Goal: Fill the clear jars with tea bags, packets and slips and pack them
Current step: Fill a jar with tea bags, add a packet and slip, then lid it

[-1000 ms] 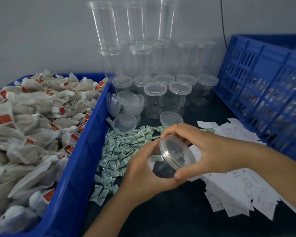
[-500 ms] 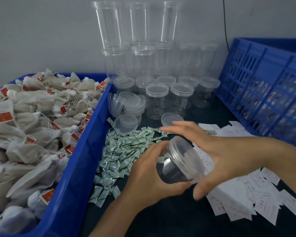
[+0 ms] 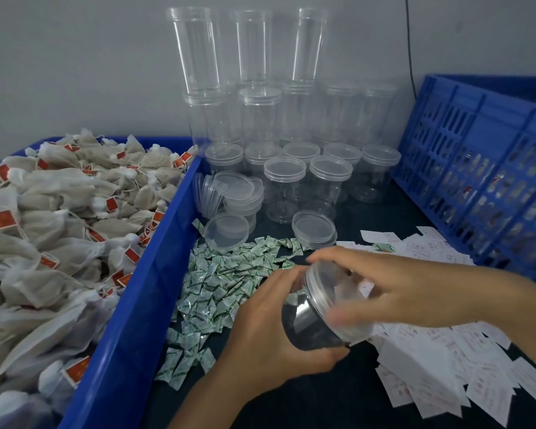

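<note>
My left hand grips an empty clear jar, tilted with its mouth toward the right, just above the dark table. My right hand spans the jar's clear lid, index finger over the top and blurred thumb underneath. Tea bags with red tags fill the blue bin on the left. Small green-and-white packets lie scattered in front of the jar. White paper slips are heaped on the right under my right forearm.
Several lidded clear jars stand in rows and stacks at the back against the wall. Loose lids lie beside them near the bin. A blue slatted crate holding filled jars stands at the right.
Both hands and the jar have drifted slightly right and down. My right hand has turned around the lid, its fingers now more spread and blurred.
</note>
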The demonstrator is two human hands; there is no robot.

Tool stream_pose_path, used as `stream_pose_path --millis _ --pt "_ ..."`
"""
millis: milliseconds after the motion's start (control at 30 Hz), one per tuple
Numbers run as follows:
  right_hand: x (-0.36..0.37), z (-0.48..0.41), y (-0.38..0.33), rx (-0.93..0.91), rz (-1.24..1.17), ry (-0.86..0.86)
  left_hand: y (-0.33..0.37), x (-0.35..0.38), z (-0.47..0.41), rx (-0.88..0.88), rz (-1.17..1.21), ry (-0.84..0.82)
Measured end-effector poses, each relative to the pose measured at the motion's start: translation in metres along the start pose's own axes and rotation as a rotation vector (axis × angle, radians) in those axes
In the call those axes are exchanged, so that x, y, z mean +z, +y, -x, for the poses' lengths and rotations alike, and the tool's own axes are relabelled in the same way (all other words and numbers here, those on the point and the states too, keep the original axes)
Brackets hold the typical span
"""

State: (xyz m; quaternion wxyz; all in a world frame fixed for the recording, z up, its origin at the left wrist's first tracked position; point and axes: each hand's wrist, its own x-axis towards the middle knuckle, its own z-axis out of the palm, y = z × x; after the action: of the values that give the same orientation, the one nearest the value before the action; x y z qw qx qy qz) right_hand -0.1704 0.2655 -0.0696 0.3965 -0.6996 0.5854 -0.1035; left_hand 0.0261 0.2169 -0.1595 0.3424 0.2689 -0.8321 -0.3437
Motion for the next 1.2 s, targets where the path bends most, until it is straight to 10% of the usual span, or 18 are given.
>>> stream_pose_path --millis 100,233,467,700,1200 --pt "0.007 -0.009 0.014 -0.172 -0.019 0.208 -0.001 0.000 0.000 0.006 0.010 0.020" --pt "0.002 -0.007 -0.003 0.054 0.071 0.013 -0.001 0.000 0.000 0.009 -0.006 -0.002" --pt "0.007 -0.016 0.010 -0.074 0.130 0.168 -0.001 -0.001 0.000 -0.001 0.004 -0.009" --pt "0.002 0.008 -0.001 -0.023 0.174 -0.113 0.001 0.001 0.001 -0.010 -0.023 -0.011" --pt "0.010 -0.003 -0.007 0.024 0.136 0.054 0.001 0.001 0.001 0.007 -0.017 -0.030"
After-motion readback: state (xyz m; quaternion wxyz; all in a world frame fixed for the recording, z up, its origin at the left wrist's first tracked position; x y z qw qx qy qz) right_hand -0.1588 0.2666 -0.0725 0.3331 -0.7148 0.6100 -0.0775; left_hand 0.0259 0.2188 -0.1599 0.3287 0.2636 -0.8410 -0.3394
